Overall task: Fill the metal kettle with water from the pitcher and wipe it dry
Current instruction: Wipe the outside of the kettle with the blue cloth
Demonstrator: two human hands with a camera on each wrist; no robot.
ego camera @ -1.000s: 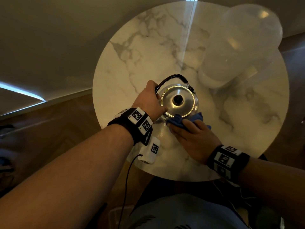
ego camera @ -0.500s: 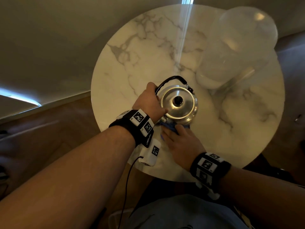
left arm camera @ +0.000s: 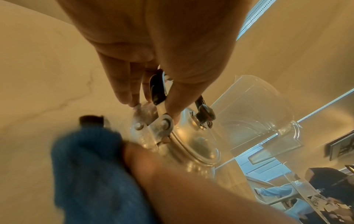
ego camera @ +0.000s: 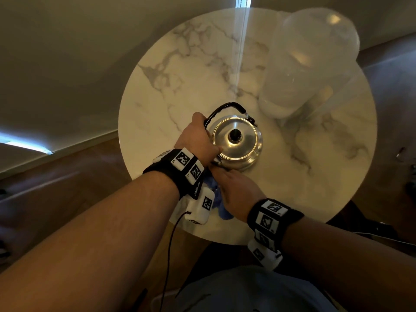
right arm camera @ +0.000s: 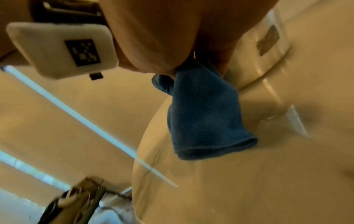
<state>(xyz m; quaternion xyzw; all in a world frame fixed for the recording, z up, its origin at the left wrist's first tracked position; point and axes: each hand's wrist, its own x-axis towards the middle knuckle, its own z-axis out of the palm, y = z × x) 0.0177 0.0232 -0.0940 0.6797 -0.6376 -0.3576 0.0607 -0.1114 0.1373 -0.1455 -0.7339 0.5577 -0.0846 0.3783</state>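
While lidded, kettle in left grip; cloth in right grip.

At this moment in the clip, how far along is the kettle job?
Filling looks finished: the kettle stands lidded on the marble table, and the clear pitcher is set down apart from it. Wiping is in hand: the left hand steadies the kettle at its handle while the right hand works a blue cloth low against its near side. Whether any wet spots remain is not visible.
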